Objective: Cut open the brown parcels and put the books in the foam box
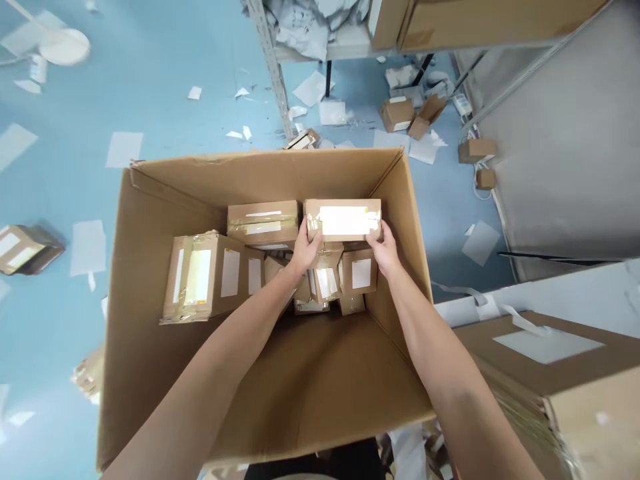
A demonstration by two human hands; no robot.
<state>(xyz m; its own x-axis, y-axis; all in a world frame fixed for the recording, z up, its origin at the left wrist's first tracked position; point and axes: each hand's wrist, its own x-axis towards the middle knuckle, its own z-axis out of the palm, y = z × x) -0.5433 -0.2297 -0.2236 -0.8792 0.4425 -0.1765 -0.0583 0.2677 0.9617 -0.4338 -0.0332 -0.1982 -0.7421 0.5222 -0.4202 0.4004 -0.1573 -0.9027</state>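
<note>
A large open cardboard carton (265,170) stands in front of me, with several smaller taped parcels inside. Both my hands hold one small cardboard box (315,212) with a white label, near the carton's far right corner. My left hand (305,250) grips its left end, thumb on the front face. On the right end, my right hand (384,250) is closed the same way. Left of it lies a flat taped box (239,217), and nearer the left wall a taller parcel (220,267). Below the held box sit small labelled parcels (326,281), partly covered by it.
A metal shelf (345,43) with grey bags and cartons stands at the back. Paper scraps and small boxes (399,113) litter the blue floor (165,93). At the right are a grey wall (565,147) and another large carton (590,420).
</note>
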